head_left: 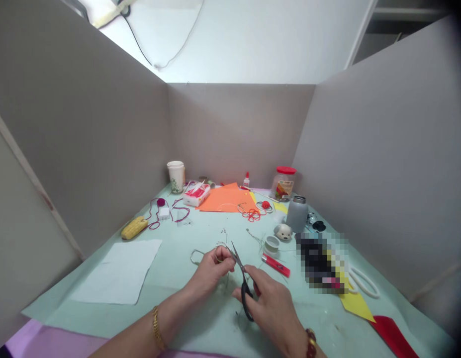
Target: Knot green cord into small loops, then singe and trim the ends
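Right hand (272, 311) curled through black-handled scissors (245, 298), blades angled up beside left hand (211, 271), fingers pinched together on thin silver wire loop (195, 256); red utility knife (276, 265), small pale roll (271, 244) just past right hand.

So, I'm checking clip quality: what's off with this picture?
In the head view, the wide lens splays the grey partition panels outward, the top right corner falls dark, a pixelated patch hides something on the table, yet the left hand, right hand, black-handled scissors and silver wire look sharp.
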Tool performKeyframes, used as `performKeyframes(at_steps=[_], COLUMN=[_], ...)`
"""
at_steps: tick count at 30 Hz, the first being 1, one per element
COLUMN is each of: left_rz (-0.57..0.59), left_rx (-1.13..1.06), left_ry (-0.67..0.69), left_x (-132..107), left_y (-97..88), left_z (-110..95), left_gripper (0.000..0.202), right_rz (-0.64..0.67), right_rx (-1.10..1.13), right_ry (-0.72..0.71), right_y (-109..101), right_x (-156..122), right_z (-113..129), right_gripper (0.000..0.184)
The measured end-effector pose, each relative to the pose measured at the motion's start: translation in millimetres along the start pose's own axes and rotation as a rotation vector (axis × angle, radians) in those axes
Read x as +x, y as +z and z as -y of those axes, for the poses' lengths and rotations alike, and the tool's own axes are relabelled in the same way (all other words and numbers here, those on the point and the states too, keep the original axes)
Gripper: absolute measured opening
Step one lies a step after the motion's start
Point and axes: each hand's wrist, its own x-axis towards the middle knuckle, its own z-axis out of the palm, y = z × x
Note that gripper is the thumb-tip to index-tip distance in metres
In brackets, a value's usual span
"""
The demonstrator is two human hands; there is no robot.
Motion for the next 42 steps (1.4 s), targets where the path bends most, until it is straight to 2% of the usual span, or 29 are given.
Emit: performKeyframes(at_steps=[11,18,25,42], left_rz=[0.018,0.074,0.135,0.138], left_rx=[0.059,0.049,0.009,0.046], left_ry=[-0.014,0.012,0.030,0.011], left_x=[3,7,6,8], left_y=[-4.6,-7.7,-7.9,-7.9], left_z=[3,7,7,10], left_gripper=[0.018,0.018,0.016,0.022], right_rz=[0.024,0.012,0.036,0.067], right_rx=[-0.081,-0.040,0.015,-0.070], right_ry=[-0.068,0.006,0.022,-0.027], right_y=[3,1,-4,-3], right_x=[0,2,1,-2], right_z=[-12,-6,-4,-11], right_gripper=[0.028,0.028,0.023,0.022])
